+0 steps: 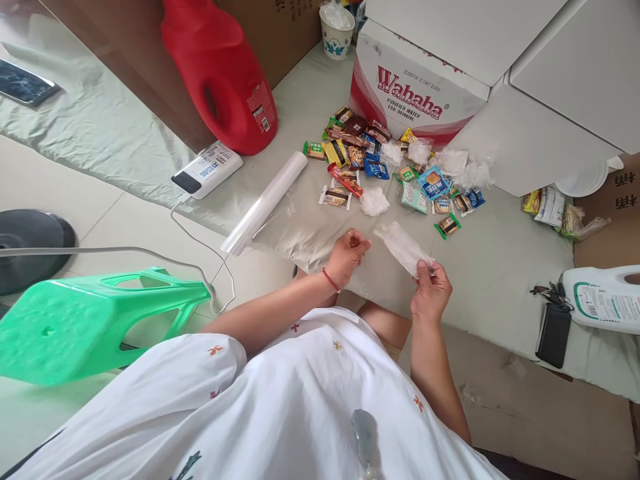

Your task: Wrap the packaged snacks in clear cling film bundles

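My right hand point(431, 287) pinches the lower end of a whitish, crumpled, translucent plastic bag point(404, 248) between thumb and fingers. The strip-like bag slants up and left from that hand. A short gap away, my left hand point(349, 257) has its fingertips pressed together; whatever they might hold is too small to make out. Just beyond the left hand, a roll of clear plastic bags point(265, 203) lies diagonally, with a loose sheet point(305, 240) spread from it. A crumpled clear plastic bundle point(374, 201) sits among wrapped snacks point(335, 197) past my hands.
A Wahaha carton point(405, 93) stands behind the snacks, a paper cup point(337, 33) to its left. On the left are a red jug point(220, 80), a white power bank point(207, 170) and a green stool point(75, 327). A white bottle point(603, 300) and black case point(554, 333) lie right.
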Motion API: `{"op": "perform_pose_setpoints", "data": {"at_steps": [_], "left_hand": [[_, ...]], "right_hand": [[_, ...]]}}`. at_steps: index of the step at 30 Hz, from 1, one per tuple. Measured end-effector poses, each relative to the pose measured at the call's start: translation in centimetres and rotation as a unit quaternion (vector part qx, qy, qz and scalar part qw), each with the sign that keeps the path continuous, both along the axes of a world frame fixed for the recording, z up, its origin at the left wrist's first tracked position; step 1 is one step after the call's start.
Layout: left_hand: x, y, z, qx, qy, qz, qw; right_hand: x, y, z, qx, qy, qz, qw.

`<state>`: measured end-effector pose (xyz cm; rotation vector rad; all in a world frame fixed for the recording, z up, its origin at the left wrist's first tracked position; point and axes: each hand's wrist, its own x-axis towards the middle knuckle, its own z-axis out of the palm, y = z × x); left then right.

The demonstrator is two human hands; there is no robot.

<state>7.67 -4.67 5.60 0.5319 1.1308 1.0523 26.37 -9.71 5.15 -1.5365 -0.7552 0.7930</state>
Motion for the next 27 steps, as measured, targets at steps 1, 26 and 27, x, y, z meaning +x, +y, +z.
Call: {"op": "perform_pose_setpoints", "data": {"at_steps": [1, 26, 27], "left_hand": [[0.1, -0.4, 0.4, 0.003, -0.017, -0.043, 0.999], [-1.1, -0.6, 0.0, -0.040, -0.208, -0.131, 0.968], [-1.0, -0.8, 0.0, -0.051, -0.212, -0.126, 0.968]], "right_hand": [[-0.1, -0.2, -0.1, 0.013, -0.055, -0.001, 0.998], [1.6, 0.4, 0.4, -0.080, 0.119, 0.049, 0.988], [1.3, 0.3, 0.4, -0.083, 0.118, 0.049, 0.988]]}}
